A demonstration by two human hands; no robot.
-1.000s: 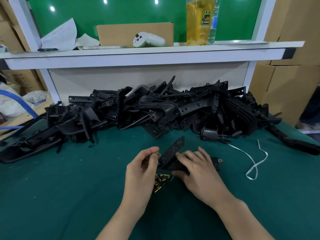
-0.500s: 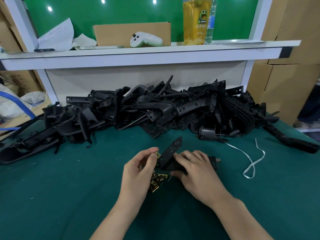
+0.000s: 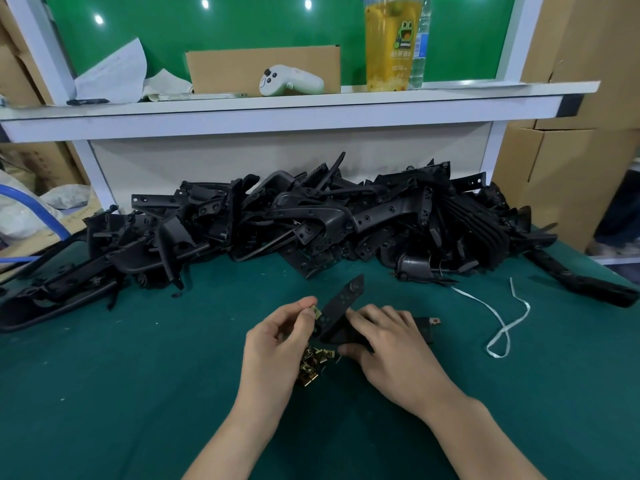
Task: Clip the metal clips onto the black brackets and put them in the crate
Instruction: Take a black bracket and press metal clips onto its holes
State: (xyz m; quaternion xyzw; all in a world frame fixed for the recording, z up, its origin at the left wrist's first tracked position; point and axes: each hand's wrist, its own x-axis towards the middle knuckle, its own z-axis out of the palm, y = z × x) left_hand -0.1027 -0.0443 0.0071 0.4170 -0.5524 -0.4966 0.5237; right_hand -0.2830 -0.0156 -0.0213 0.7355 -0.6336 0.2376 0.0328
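Note:
My right hand [image 3: 391, 351] presses a black bracket [image 3: 341, 308] onto the green table, its flat arm tilted up toward the far side. A brass clip sits on the bracket's far right end [image 3: 433, 320]. My left hand [image 3: 277, 341] pinches a small brass metal clip [image 3: 314, 311] between thumb and forefinger, touching the left edge of the bracket's arm. A small heap of loose brass clips [image 3: 313, 363] lies on the table just below the two hands. No crate is in view.
A long pile of black brackets [image 3: 311, 223] runs across the back of the table. A white strap [image 3: 502, 323] lies to the right. Above, a white shelf [image 3: 277, 109] carries a cardboard box, a white controller and a drink cup. Cardboard boxes stand at the right.
The hands have barely moved; the left hand keeps the clip against the bracket's edge. The view has shifted slightly.

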